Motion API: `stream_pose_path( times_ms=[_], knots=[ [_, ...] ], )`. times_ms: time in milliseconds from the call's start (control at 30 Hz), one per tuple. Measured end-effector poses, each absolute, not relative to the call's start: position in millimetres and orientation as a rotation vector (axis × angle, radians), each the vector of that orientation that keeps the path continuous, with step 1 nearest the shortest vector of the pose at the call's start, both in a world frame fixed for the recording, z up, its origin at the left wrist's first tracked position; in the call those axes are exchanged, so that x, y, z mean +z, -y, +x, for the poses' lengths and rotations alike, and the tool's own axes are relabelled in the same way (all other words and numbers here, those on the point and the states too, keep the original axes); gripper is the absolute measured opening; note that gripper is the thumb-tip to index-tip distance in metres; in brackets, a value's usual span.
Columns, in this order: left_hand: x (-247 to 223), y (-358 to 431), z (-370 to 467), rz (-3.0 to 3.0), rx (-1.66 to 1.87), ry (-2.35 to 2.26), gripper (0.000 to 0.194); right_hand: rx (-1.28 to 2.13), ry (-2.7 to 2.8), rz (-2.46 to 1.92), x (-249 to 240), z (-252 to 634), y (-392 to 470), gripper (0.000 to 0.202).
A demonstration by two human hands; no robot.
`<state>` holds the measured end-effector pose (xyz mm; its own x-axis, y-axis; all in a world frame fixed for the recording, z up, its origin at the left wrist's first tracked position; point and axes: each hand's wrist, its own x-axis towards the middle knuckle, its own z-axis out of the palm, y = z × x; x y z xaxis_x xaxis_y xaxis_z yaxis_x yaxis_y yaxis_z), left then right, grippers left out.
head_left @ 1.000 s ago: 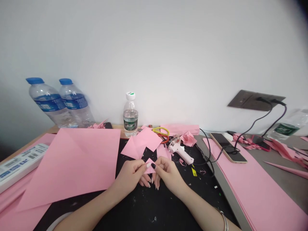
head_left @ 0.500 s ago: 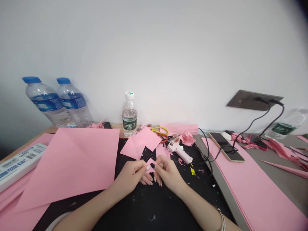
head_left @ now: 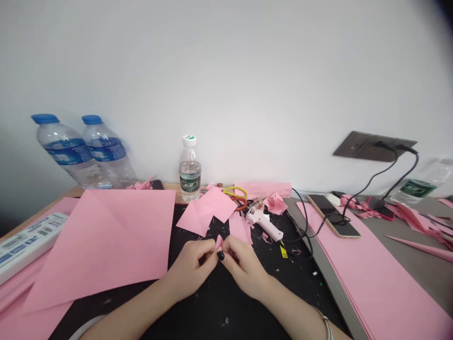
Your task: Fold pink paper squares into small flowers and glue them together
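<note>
A small folded piece of pink paper (head_left: 219, 242) stands up between the fingertips of both hands. My left hand (head_left: 194, 265) is closed, pinching it from the left. From the right, my right hand (head_left: 244, 265) pinches it too, its dark-nailed thumb at the lower edge of the paper. The hands touch each other above the black mat (head_left: 219, 307). Just beyond them lie pink paper squares (head_left: 208, 210). Most of the held piece is hidden by the fingers.
A large pink sheet (head_left: 116, 236) and a white box (head_left: 31, 241) lie left. Behind stand a small water bottle (head_left: 190, 174) and two large bottles (head_left: 71, 153). Right of the hands are a glue gun (head_left: 264, 222), a paper flower (head_left: 275, 203), cables and a phone (head_left: 332, 216).
The small pink paper, spread flat as a diamond before, is now folded narrow. Both hands have come together around it, and their fingers have curled in.
</note>
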<state>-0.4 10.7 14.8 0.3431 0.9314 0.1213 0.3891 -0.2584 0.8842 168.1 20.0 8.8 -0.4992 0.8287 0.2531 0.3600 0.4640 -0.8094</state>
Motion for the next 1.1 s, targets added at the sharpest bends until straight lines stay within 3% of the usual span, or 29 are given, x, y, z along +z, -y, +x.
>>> stream_pose_path(
  times_ms=[133,267,467,633,800,900,1100],
  knots=[
    [20,-7,-2,1.938,0.797,-1.013,0.02,1.059,2.029,-0.92,6,168,-21,0.028],
    [18,-6,-3,1.887,0.783,-0.989,0.018,1.16,1.934,-0.993,2,169,-25,0.032],
    [9,-17,-4,1.423,1.061,-1.207,0.01,1.176,1.765,-1.067,-2,170,-29,0.033],
    [10,-21,-3,1.359,0.95,-1.091,0.028,1.084,1.859,-1.082,0,169,-31,0.031],
    [9,-19,-1,1.348,0.931,-1.119,0.03,0.989,1.783,-1.167,-5,168,-32,0.005],
    [8,-18,-1,1.382,0.921,-1.134,0.029,0.972,1.78,-1.16,-5,166,-31,0.017],
    [8,-16,-1,1.422,0.896,-1.137,0.029,0.93,1.799,-1.149,-2,164,-29,0.018]
  ],
)
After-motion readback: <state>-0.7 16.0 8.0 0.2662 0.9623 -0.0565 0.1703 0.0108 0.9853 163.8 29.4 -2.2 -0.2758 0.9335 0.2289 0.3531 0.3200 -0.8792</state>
